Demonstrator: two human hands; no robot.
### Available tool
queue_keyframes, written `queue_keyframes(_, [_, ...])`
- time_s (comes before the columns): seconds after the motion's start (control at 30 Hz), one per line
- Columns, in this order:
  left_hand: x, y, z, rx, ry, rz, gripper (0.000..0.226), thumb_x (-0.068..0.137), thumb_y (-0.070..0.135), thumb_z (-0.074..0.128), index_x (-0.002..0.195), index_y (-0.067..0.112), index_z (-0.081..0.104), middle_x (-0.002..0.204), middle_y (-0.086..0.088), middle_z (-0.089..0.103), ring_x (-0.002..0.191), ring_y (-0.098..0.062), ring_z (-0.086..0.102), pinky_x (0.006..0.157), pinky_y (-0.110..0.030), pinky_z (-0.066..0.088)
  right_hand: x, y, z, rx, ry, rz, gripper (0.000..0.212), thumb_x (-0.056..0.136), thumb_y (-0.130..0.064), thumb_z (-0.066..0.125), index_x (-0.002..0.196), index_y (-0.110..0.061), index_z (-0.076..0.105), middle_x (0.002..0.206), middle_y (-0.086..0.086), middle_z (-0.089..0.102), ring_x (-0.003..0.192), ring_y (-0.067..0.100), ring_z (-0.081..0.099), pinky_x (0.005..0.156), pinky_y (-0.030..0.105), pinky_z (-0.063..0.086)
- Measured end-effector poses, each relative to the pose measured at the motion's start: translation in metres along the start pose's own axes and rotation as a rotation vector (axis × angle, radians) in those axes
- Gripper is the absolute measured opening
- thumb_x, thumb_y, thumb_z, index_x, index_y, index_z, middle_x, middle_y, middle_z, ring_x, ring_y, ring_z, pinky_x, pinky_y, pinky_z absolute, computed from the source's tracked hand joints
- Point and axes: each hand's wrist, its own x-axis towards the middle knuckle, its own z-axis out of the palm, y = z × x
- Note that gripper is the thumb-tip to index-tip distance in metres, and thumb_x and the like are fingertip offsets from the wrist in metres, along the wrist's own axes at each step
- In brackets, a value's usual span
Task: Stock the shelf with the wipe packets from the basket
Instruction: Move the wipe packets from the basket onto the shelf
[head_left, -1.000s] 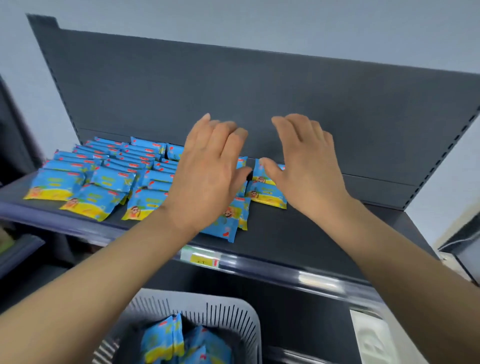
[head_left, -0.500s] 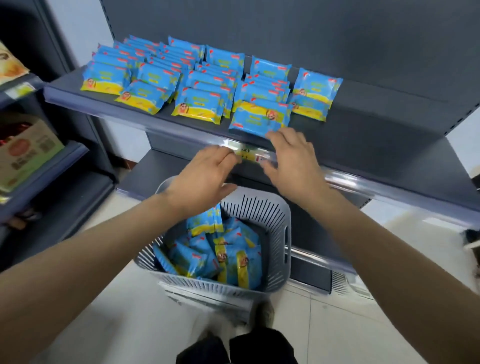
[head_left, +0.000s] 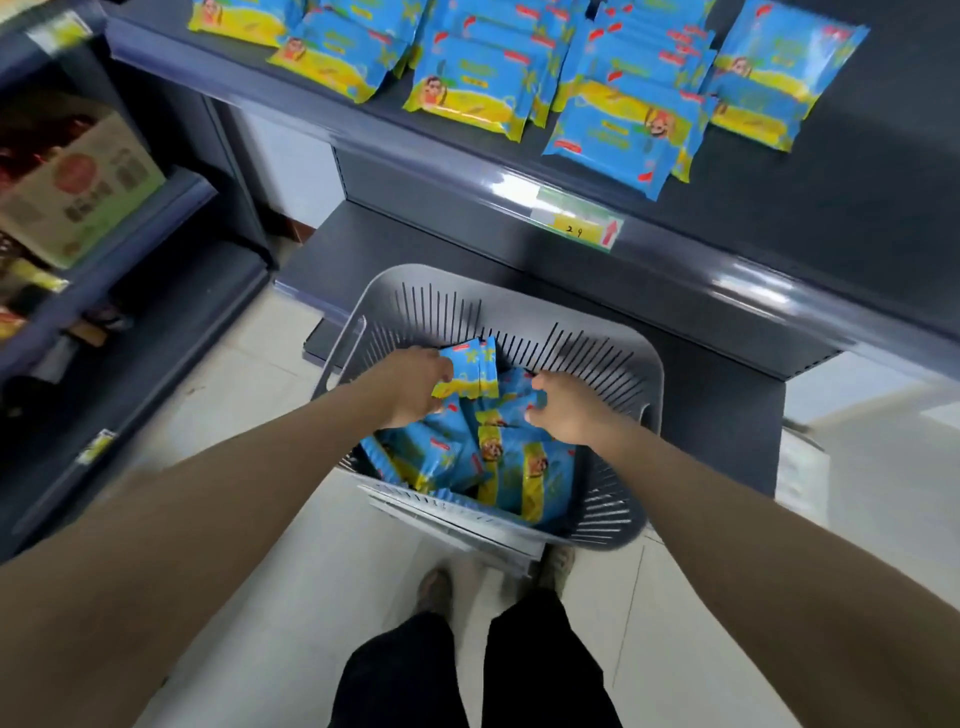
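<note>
Wipe packets (head_left: 452, 457) lay heaped inside the basket (head_left: 467, 283), others on the shelf (head_left: 831, 218) above it. Inside the basket, the left hand (head_left: 415, 387) gripped one upright packet (head_left: 470, 371); the right hand (head_left: 563, 405) clutched a second packet (head_left: 514, 402).

Dark shelf (head_left: 857, 208), wipe packets (head_left: 467, 83) laid in rows

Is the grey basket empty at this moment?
No, several wipe packets lie in the basket, and the left hand grips one of them.
</note>
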Motion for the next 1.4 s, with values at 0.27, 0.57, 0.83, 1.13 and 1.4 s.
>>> queue_keyframes(0.27, [0.022,-0.024,0.045,0.103,-0.338,-0.082,0.044,0.084,0.017,0.065,0.124,0.014,0.050,0.127,-0.009,0.050,0.117,-0.029,0.047,0.094,-0.037,0.043,0.040,0.015,0.042,0.197,-0.065,0.228,0.024,0.095,-0.022,0.047,0.073,-0.012,0.045,0.066,0.000,0.044,0.063,0.016,0.045,0.051,0.027,0.031])
queue_keyframes(0.57, [0.032,-0.037,0.063,0.287,-0.390,-0.010,0.046,0.085,0.007,0.051,0.129,0.022,0.049,0.129,-0.008,0.049,0.116,-0.030,0.044,0.092,-0.037,0.041,0.049,0.015,0.042,0.250,-0.161,0.292,0.017,0.087,-0.013,0.058,0.100,-0.001,0.059,0.097,0.012,0.060,0.094,0.026,0.062,0.071,0.034,0.047])
queue_keyframes(0.83, [0.023,-0.037,0.026,0.027,-0.405,-0.048,0.024,0.076,0.006,0.065,0.091,0.015,0.049,0.099,-0.008,0.058,0.088,-0.024,0.055,0.070,-0.030,0.041,0.028,-0.006,-0.019,0.236,-0.106,0.135,0.049,0.098,-0.028,0.038,0.139,-0.003,0.025,0.105,0.013,0.052,0.082,0.027,0.062,0.068,0.032,0.047])
queue_keyframes(1.13, [0.014,0.016,-0.104,-0.016,-0.155,0.103,0.024,0.074,0.012,0.065,0.082,0.021,0.044,0.075,0.005,0.046,0.077,-0.021,0.047,0.055,-0.024,0.030,-0.029,-0.020,-0.135,0.201,0.079,0.056,0.017,0.080,-0.001,0.058,0.097,-0.005,0.055,0.083,0.009,0.055,0.071,0.025,0.058,0.054,0.028,0.048])
queue_keyframes(1.4, [0.025,0.084,-0.200,-0.165,0.052,0.282,0.026,0.074,0.017,0.074,0.072,0.023,0.048,0.069,0.006,0.049,0.062,-0.013,0.045,0.055,-0.030,0.033,-0.076,0.018,-0.251,-0.042,0.446,-0.047,0.011,0.083,-0.012,0.059,0.092,-0.006,0.055,0.087,0.006,0.049,0.080,0.022,0.048,0.060,0.028,0.028])
